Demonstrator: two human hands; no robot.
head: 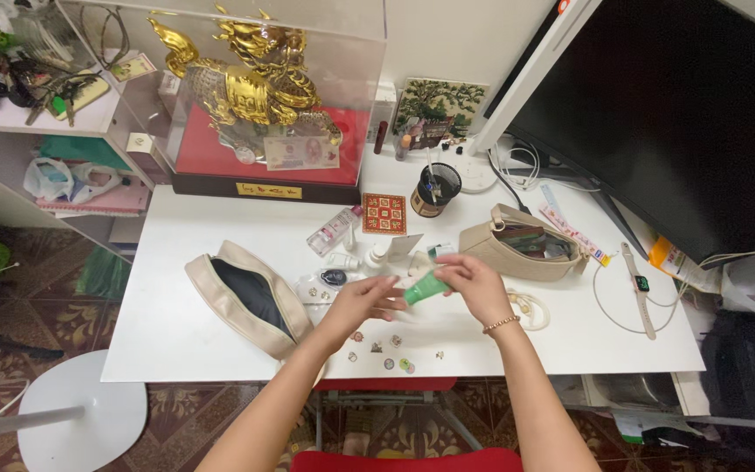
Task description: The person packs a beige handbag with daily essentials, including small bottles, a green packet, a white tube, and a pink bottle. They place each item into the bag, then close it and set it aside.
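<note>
A small green tube [426, 287] is held over the white table [176, 332] between both hands. My right hand [474, 284] grips its upper end, and my left hand [367, 300] pinches the lower end with the fingertips. An open beige pouch [251, 297] with a dark lining lies to the left of my left hand. A second beige bag [526, 247], open and full of items, sits just behind my right hand. Small clear bottles [334, 232] and several tiny charms [391, 354] lie scattered around and below the hands.
A gold statue in a clear case [264, 96] stands at the back left. A dark cup with pens [436, 188], a small red patterned square [384, 213] and a large dark monitor [683, 114] sit behind. A watch on a white cable [640, 293] lies right. A white stool [80, 415] stands lower left.
</note>
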